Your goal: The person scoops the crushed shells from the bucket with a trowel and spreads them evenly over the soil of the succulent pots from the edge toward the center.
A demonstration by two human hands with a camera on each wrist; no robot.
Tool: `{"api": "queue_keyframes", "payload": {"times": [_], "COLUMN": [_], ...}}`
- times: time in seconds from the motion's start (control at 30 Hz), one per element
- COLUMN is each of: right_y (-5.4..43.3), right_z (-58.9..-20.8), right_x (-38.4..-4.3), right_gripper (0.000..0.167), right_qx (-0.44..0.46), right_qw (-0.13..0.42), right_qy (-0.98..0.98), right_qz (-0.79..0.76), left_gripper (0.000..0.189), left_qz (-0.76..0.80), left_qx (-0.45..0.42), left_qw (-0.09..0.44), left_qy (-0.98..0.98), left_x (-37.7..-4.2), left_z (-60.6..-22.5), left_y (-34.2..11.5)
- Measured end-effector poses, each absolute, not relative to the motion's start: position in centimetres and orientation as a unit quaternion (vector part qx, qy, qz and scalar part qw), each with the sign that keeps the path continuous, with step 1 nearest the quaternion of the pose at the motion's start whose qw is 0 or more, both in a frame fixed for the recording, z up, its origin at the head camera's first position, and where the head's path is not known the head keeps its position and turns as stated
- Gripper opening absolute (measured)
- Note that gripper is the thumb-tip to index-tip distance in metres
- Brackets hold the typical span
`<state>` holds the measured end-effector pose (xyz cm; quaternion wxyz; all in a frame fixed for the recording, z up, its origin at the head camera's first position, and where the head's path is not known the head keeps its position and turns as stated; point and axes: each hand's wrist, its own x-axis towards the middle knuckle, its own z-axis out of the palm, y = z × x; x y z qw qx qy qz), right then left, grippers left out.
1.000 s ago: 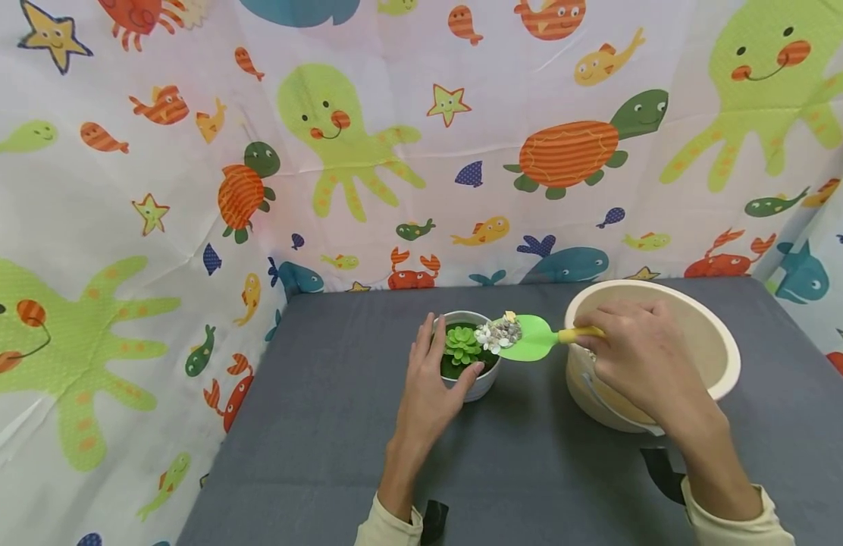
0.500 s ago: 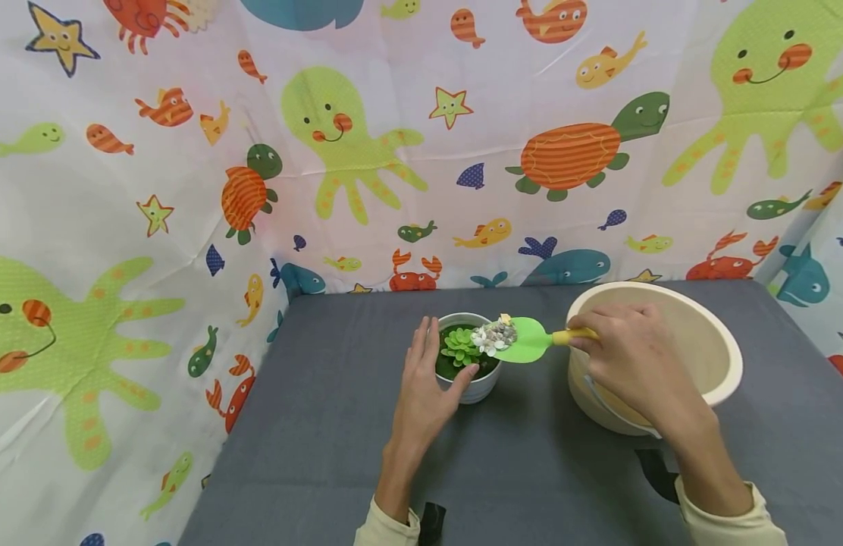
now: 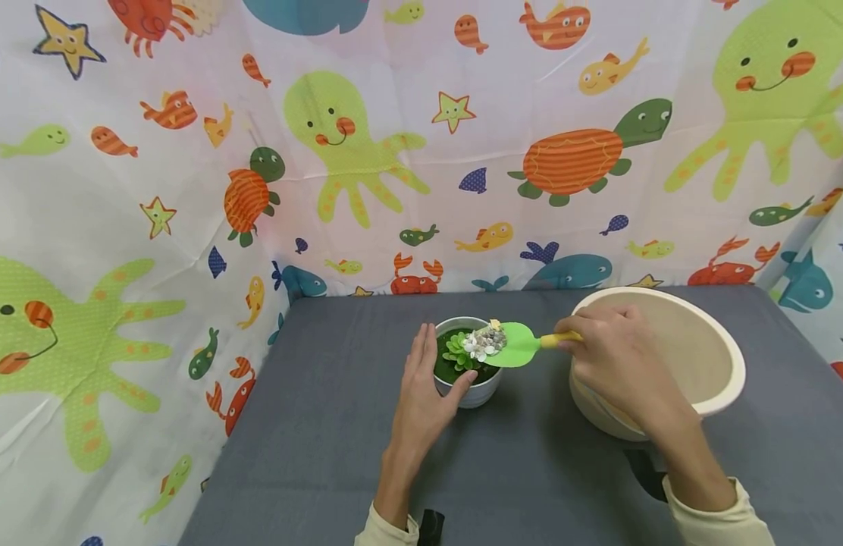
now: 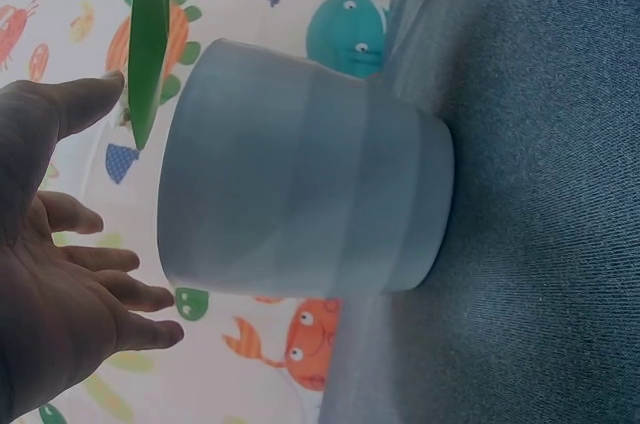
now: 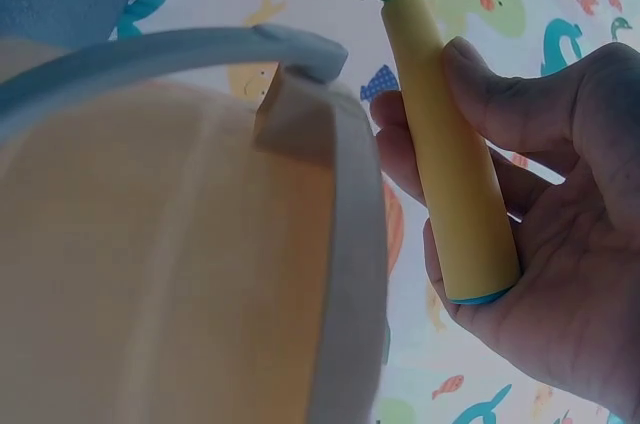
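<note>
My right hand (image 3: pixel 615 364) grips the yellow handle (image 5: pixel 455 164) of a small trowel, its green blade (image 3: pixel 518 346) pointing left. Small white and grey stones or shells (image 3: pixel 485 342) lie heaped on the blade's tip. The blade overlaps the right side of a pale ribbed pot (image 3: pixel 474 397) and partly covers a green succulent (image 3: pixel 457 350) inside it. At the pot's left and near side, my left hand (image 3: pixel 419 417) has its fingers extended and thumb spread. In the left wrist view, the fingers (image 4: pixel 110 289) are at the height of the pot's rim, beneath the trowel.
A large cream bucket (image 3: pixel 718 364) stands on the right, below and behind my right hand; its handle hangs at the near side. Grey cloth (image 3: pixel 326 425) covers the table. A curtain (image 3: pixel 380 121) printed with sea animals rises behind and at the left.
My right hand has moved a little left, bringing the trowel with its heap further over the pot and succulent. My left hand keeps its place by the pot.
</note>
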<state>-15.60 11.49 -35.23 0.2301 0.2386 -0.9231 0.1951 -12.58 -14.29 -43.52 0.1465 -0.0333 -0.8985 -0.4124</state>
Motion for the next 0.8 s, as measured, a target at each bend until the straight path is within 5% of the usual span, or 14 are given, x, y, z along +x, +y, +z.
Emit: {"api": "queue_keyframes", "payload": {"times": [0.43, 0.8], "right_y": [9.7, 7.4], "right_z": [-35.0, -35.6], "right_x": [-16.4, -18.0], "right_gripper": [0.020, 0.017], "right_qx": [0.231, 0.271], "right_qw": [0.175, 0.183], "right_qy": [-0.937, -0.932], "right_qz": [0.193, 0.158], "left_gripper": [0.104, 0.121], "left_qz": [-0.483, -0.493], "left_qx": [-0.012, 0.021], "left_qw": [0.130, 0.111], "left_qy": [-0.866, -0.863], "left_x": [-13.3, -14.3], "left_z": [-44.7, -45.3], "left_y": [-14.8, -15.0]}}
